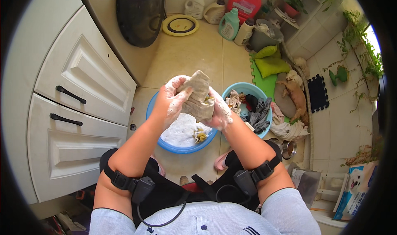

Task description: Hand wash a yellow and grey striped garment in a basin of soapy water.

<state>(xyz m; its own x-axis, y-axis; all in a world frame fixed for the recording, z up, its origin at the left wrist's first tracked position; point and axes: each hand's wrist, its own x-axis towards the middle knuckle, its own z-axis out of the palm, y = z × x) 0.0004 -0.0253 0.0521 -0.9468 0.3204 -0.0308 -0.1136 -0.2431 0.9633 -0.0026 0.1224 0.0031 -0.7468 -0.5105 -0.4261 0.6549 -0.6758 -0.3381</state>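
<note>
A wet grey-beige cloth (197, 88), sock-like in shape, is held up between my two hands over the blue basin (182, 151). My left hand (173, 98), coated in suds, pinches its left side between thumb and fingers. My right hand (220, 115), also foamy, grips its lower right side; most of those fingers are behind the cloth. A yellowish patch shows at the cloth's right edge. White foam (180, 129) fills the basin, and a yellow-brown piece of fabric (201, 135) pokes out of it at the right.
Right of the basin stands a light-blue tub (268, 126) of dark and pale laundry, with more clothes (289, 131) beside it. A dog (294, 96) lies by a grey cushion. Metal bowls (289, 149) sit near my right knee. Several detergent bottles (229, 24) line the back; white cabinets (82, 73) flank the left.
</note>
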